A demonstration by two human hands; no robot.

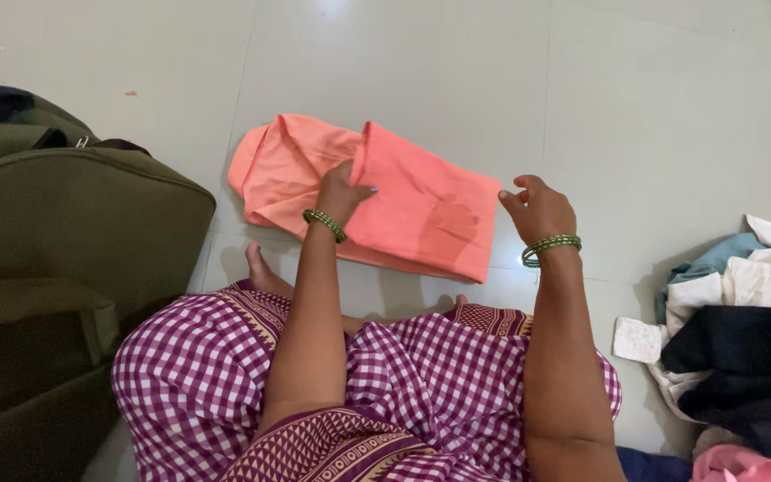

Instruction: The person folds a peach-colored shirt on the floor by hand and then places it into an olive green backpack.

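Sitting on a pale tiled floor (653, 107), person in purple-white checked cloth (430, 375), legs folded, toes showing just under the garment. Big olive bag (55, 268) at far left, upright-ish, touching the person's knee area. Clothes pile (751, 348) at right edge: white, blue, black and pink pieces heaped, small white square patch beside it. Orange garment (421, 214) lies flat on the floor straight ahead of the knees, between bag and pile, partly folded, one flap raised along its middle, left end bunched. Left hand (343, 192) rests on the garment's middle, fingers pressed down flat against the raised flap, thumb side under the fold edge; whether it pinches the flap, cannot tell. Right hand (537, 210) at the garment's right edge, fingers curled loosely, thumb and forefinger close at the corner; contact with the cloth unclear. Green bangles (325, 224) on both wrists.
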